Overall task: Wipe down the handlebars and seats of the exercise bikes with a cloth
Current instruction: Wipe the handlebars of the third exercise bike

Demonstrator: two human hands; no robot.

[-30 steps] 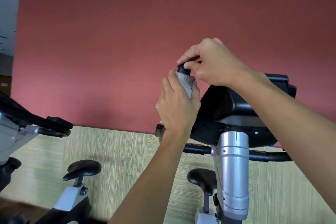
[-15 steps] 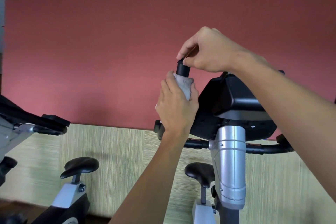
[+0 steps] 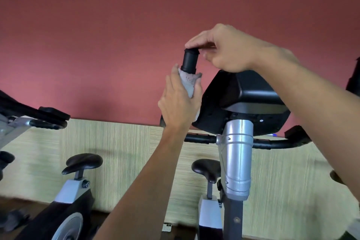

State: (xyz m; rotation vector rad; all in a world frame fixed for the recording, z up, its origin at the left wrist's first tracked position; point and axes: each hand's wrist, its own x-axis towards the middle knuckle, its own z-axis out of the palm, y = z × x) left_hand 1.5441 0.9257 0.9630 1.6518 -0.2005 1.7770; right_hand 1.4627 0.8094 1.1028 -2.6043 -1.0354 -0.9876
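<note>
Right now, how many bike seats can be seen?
2: one black seat at lower left, another black seat lower centre, beside the silver post. More may be hidden outside the view.

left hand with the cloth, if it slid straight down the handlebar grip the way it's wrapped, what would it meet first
Probably the handlebar's bend just below the left hand, which holds the cloth around the grip. The wrist hides most of that stretch, so this is uncertain.

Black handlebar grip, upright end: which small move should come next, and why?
Probably slide the left hand with the grey cloth up the black handlebar grip: its top part is bare above the cloth, and the right hand pinches its tip, steadying it.
</note>
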